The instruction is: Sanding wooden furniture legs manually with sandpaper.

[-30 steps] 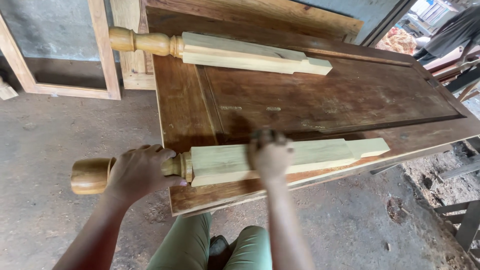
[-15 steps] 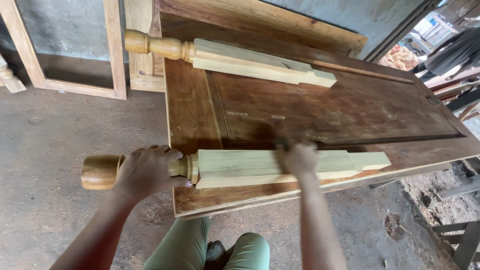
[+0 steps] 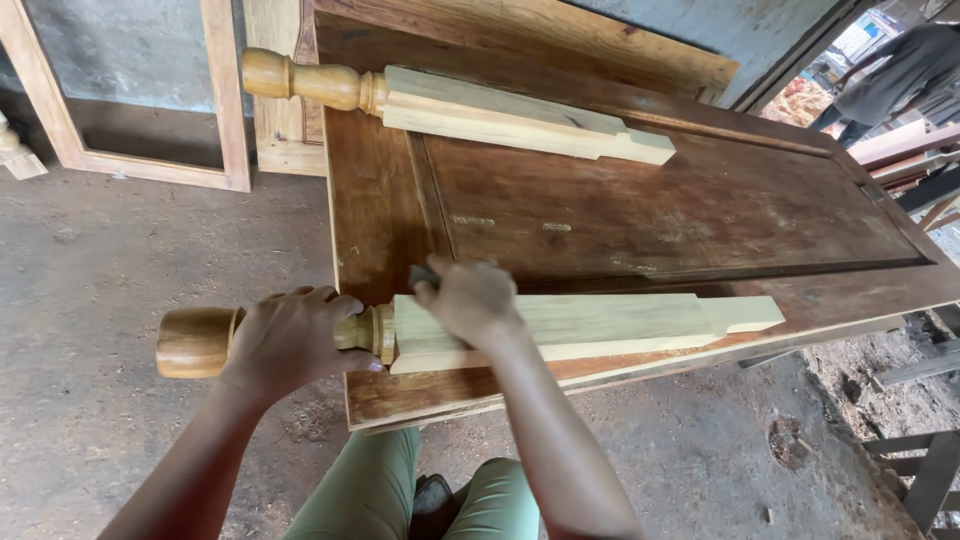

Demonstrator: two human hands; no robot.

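Note:
A turned wooden leg (image 3: pixel 600 325) lies along the near edge of a dark brown door panel (image 3: pixel 700 210) that serves as a bench. Its round knobbed end sticks out past the panel to the left. My left hand (image 3: pixel 290 340) grips that turned neck. My right hand (image 3: pixel 470 298) presses a small dark piece, likely sandpaper, on the pale squared part close to the neck. A second matching leg (image 3: pixel 470 105) lies across the far side of the panel.
A wooden frame (image 3: pixel 225 110) leans on the wall at the back left. Another person (image 3: pixel 900 65) stands at the far right, beyond stacked boards. Wooden trestle parts (image 3: pixel 920 470) sit at the lower right. My green-trousered knees (image 3: pixel 400 490) are under the panel's edge.
My right hand has slid left along the squared part of the near leg, from its middle to right beside the turned neck. My left hand has kept its grip.

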